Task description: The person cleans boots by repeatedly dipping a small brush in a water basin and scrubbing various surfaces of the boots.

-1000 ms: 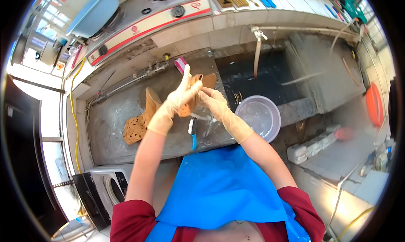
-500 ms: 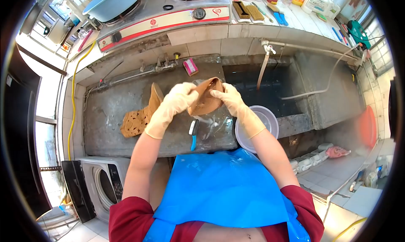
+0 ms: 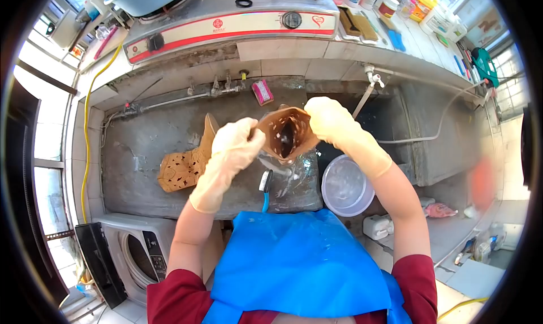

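Tan, suede-looking material is suggesting to me a light, soft, perhaps slippery boot (image 3: 277,133), gaping above the desk (image 3: 150,132). I'm seeing the left hand (image 3: 237,146) and right hand (image 3: 332,121) gripping opposite sides of its opening, a sound hold. Brush (image 3: 266,182) and basin (image 3: 346,184) are sitting nearby; another boot (image 3: 180,168) is crowding the left forearm (image 3: 192,228).

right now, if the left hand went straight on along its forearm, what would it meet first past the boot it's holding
Past the boot, probably the pink sponge, which lies ahead of the left hand. Depth is unclear; a raised hand could pass over it.
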The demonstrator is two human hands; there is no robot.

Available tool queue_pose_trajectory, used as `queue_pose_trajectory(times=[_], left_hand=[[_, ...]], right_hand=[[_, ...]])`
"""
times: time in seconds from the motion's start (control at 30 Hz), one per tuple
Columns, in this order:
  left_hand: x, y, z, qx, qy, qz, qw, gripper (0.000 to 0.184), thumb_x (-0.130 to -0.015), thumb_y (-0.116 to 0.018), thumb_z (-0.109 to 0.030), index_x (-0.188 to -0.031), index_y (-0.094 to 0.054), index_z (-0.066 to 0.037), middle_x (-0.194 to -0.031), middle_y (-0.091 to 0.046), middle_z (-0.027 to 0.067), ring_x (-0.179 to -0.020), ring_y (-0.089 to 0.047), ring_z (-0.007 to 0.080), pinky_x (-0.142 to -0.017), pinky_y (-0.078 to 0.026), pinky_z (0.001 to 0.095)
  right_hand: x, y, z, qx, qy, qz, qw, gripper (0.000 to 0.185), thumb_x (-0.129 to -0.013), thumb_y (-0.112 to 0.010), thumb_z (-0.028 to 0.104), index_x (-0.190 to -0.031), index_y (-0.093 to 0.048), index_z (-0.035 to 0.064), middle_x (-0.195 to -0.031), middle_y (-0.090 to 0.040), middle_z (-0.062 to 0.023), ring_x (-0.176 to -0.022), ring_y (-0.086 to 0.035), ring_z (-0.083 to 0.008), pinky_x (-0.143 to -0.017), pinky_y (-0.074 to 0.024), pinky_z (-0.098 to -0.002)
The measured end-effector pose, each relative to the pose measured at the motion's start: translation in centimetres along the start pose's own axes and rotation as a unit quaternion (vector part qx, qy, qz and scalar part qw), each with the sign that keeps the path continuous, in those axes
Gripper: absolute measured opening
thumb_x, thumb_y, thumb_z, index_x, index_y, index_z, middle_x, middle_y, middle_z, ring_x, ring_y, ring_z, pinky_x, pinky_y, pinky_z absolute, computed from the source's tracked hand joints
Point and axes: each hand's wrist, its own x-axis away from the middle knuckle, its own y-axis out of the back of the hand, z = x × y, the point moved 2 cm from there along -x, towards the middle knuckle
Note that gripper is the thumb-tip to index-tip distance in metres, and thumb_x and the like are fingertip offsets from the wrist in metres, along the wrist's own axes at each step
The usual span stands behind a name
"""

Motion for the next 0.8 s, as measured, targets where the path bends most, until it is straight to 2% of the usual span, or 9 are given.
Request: queue_pose_trajectory(times=[0.03, 0.07, 0.3, 0.37, 0.5, 0.57, 0.67, 0.73, 0.8], left_hand=[[0.1, -0.5, 0.3, 0.023, 0.011, 0.011, 1.0, 0.028, -0.082, -0.056, -0.025, -0.093, -0.069, -0.003, -0.077, -0.067, 0.02, -0.076, -0.066, 0.0378, -0.072, -0.052, 0.0448], [0.1, -1.1, 0.8, 0.02, 0.022, 0.023, 0.999, 0.029, -0.084, -0.06, -0.022, -0.102, -0.07, -0.002, -0.078, -0.069, 0.0159, -0.072, -0.068, 0.0281, -0.07, -0.052, 0.035], [0.1, -3.5, 1.7, 0.126, 0.063, 0.043, 0.989, 0.026, -0.086, -0.061, -0.013, -0.107, -0.068, 0.0, -0.075, -0.07, 0.0114, -0.06, -0.064, 0.0154, -0.062, -0.052, 0.029], [0.1, -3.6, 1.1, 0.16, 0.073, 0.053, 0.983, 0.029, -0.085, -0.058, -0.022, -0.104, -0.068, -0.004, -0.071, -0.068, 0.0151, -0.066, -0.067, 0.0313, -0.067, -0.053, 0.0385], [-0.3, -3.5, -0.3, 0.152, 0.051, 0.066, 0.985, 0.028, -0.086, -0.057, -0.023, -0.106, -0.068, -0.006, -0.072, -0.068, 0.0148, -0.068, -0.067, 0.0318, -0.068, -0.053, 0.0387], [-0.8, -3.4, -1.1, 0.152, 0.046, 0.103, 0.982, 0.028, -0.087, -0.056, -0.024, -0.107, -0.067, -0.007, -0.078, -0.069, 0.0156, -0.073, -0.068, 0.0334, -0.07, -0.053, 0.0399], [-0.7, -4.6, -0.7, 0.121, -0.021, 0.082, 0.989, 0.027, -0.088, -0.057, -0.022, -0.107, -0.066, -0.005, -0.084, -0.069, 0.0178, -0.077, -0.067, 0.034, -0.072, -0.053, 0.0418], [-0.6, -4.7, -1.0, 0.095, -0.021, 0.079, 0.992, 0.024, -0.088, -0.059, -0.02, -0.104, -0.068, -0.005, -0.083, -0.069, 0.0175, -0.076, -0.068, 0.0329, -0.07, -0.054, 0.0404], [-0.4, -5.2, -1.6, 0.085, -0.053, 0.084, 0.991, 0.027, -0.089, -0.054, -0.025, -0.105, -0.067, -0.007, -0.085, -0.069, 0.0195, -0.08, -0.067, 0.0381, -0.074, -0.053, 0.0464]], right_hand=[[0.2, 0.1, 0.7, 0.011, -0.043, 0.027, 0.999, 0.015, -0.081, -0.06, 0.002, -0.093, -0.067, -0.0003, -0.102, -0.067, -0.0236, -0.094, -0.067, -0.0382, -0.077, -0.0551, -0.0429], [-0.9, -1.7, -0.7, 0.065, 0.023, -0.002, 0.998, 0.017, -0.086, -0.052, 0.007, -0.094, -0.065, 0.0009, -0.101, -0.065, -0.0226, -0.095, -0.066, -0.0381, -0.079, -0.0544, -0.0437], [-1.1, -3.2, -2.1, 0.107, 0.046, -0.035, 0.993, 0.024, -0.093, -0.051, 0.019, -0.102, -0.062, 0.0003, -0.1, -0.063, -0.0199, -0.092, -0.065, -0.0377, -0.078, -0.0544, -0.0443], [-0.9, -3.4, -2.1, 0.109, 0.038, -0.042, 0.992, 0.023, -0.093, -0.053, 0.019, -0.104, -0.061, -0.0003, -0.099, -0.062, -0.0187, -0.091, -0.064, -0.036, -0.077, -0.0545, -0.0428], [0.4, -2.0, -0.2, 0.148, 0.107, -0.152, 0.971, 0.019, -0.09, -0.057, 0.015, -0.105, -0.06, 0.0024, -0.099, -0.058, -0.0151, -0.092, -0.062, -0.0325, -0.076, -0.0549, -0.0401], [0.5, -2.4, 0.3, 0.086, 0.116, -0.045, 0.988, 0.021, -0.092, -0.054, 0.016, -0.108, -0.059, 0.0025, -0.099, -0.061, -0.0157, -0.093, -0.064, -0.0346, -0.078, -0.0546, -0.0404], [-0.5, -1.6, 2.9, -0.061, -0.135, 0.274, 0.95, 0.031, -0.08, -0.065, 0.016, -0.105, -0.067, -0.002, -0.101, -0.069, -0.0235, -0.09, -0.07, -0.0303, -0.075, -0.0546, -0.0386], [-4.9, -11.0, -1.3, 0.179, 0.126, 0.301, 0.928, 0.029, -0.076, -0.069, 0.017, -0.104, -0.072, 0.0069, -0.102, -0.071, -0.0179, -0.094, -0.07, -0.0281, -0.078, -0.0534, -0.0373], [-4.5, -9.1, -0.3, 0.119, 0.083, 0.293, 0.945, 0.027, -0.081, -0.067, 0.015, -0.107, -0.071, 0.0077, -0.103, -0.07, -0.0165, -0.094, -0.069, -0.0296, -0.079, -0.0536, -0.0367]])
